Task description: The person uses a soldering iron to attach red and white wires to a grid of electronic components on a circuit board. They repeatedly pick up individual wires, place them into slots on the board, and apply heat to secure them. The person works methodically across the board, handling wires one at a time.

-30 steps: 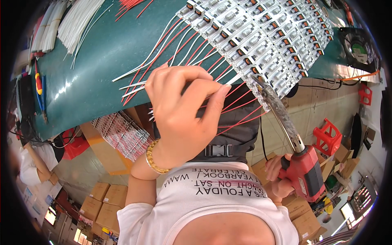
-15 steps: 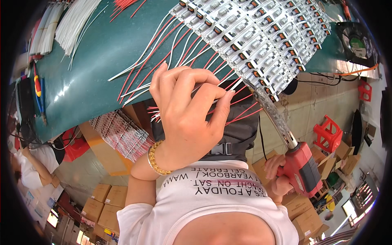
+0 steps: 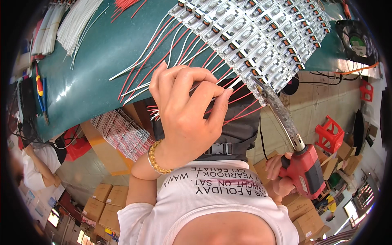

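My left hand (image 3: 185, 108) is raised at the table's front edge, thumb and forefinger pinched on a thin white wire (image 3: 234, 83). That wire runs to the edge of a silvery panel of small circuit boards (image 3: 249, 38), which has rows of components. Red and white wires fan out from the panel's near-left edge, some passing behind my left hand. In my right hand (image 3: 278, 175), closed round its grip, is a red and black soldering gun (image 3: 303, 173). Its long metal barrel slants up to the left, with the tip at the panel's near edge.
Bundles of white wires (image 3: 77, 24) and red wires (image 3: 122, 5) lie on the green table (image 3: 90, 81). Pliers (image 3: 41, 92) rest at the left, a fan (image 3: 354, 43) at the right. Below are a box with wired panels (image 3: 122, 132), red stools (image 3: 330, 134) and cartons. Another person sits at far left.
The soldering gun has shifted slightly right and down, its tip sliding along the panel's edge. My left hand keeps its pinch almost in place.
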